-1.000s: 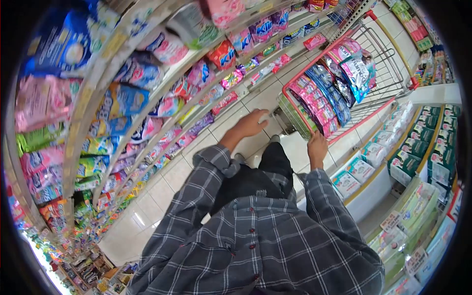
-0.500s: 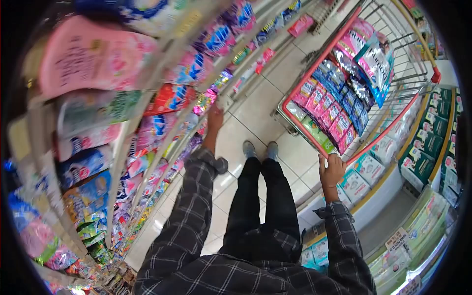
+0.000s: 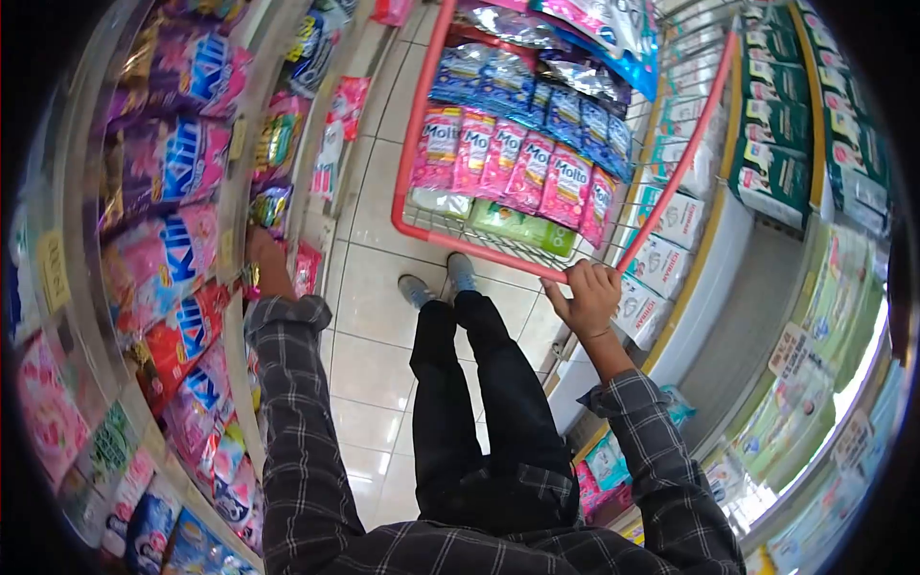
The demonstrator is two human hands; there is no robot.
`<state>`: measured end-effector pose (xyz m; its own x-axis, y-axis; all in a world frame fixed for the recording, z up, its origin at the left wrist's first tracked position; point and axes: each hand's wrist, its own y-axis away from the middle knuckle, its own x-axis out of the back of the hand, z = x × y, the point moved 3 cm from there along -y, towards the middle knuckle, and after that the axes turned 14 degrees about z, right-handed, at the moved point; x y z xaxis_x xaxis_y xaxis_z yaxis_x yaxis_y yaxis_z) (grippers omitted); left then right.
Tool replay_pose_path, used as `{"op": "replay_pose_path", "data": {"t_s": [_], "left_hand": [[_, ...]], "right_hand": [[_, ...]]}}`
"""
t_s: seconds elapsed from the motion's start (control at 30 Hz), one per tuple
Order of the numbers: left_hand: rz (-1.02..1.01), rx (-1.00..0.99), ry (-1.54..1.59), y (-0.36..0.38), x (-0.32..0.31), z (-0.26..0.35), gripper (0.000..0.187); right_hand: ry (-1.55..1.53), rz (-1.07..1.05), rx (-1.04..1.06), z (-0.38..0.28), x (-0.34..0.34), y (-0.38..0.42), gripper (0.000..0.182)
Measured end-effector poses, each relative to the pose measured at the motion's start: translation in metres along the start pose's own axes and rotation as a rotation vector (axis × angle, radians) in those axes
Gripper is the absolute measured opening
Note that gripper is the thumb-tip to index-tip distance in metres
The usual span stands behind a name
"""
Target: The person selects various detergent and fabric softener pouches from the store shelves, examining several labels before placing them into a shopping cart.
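Note:
My right hand has its fingers wrapped over the red rim of a shopping cart at its near corner. Inside the cart lie pink Molto sachet strips, blue sachet packs and a green-and-white pack. On the left, my left hand reaches in at a lower shelf, just below a purple shiny packet. Its fingers are largely hidden by the shelf edge, so whether it grips anything does not show. Red and pink packets sit close to that wrist.
Kiln-like lettered detergent bags fill the left shelf, with price rails along it. White boxed packs and dark green packs line the right shelf. Light floor tiles run between, under my shoes.
The view has turned and come nearer the left shelf. The cart now appears further left and closer, with my right hand still on its rim. My left hand has gone deeper among the shelf packets.

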<state>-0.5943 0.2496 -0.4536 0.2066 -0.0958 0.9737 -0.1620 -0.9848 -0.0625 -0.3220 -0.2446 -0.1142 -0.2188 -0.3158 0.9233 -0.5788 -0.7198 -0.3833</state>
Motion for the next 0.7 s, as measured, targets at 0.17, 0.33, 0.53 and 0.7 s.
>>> {"op": "replay_pose_path", "data": {"t_s": [0.17,0.33,0.53,0.7], "left_hand": [[0.032,-0.004,-0.021,-0.001,-0.024,-0.02,0.023],[-0.072,-0.094,-0.338,0.026,-0.014,-0.008,0.015],[0.139,0.905,1.654,0.059,0.067,0.008,0.05],[0.21,0.48,0.767,0.043,0.057,-0.015,0.03]], "right_hand": [[0.003,0.008,-0.015,0.004,0.003,-0.001,0.033],[-0.01,0.018,-0.013,0.003,0.001,0.0,0.034],[-0.019,0.001,-0.021,0.001,0.003,-0.002,0.032],[-0.016,0.009,-0.003,0.001,0.002,-0.001,0.033]]}}
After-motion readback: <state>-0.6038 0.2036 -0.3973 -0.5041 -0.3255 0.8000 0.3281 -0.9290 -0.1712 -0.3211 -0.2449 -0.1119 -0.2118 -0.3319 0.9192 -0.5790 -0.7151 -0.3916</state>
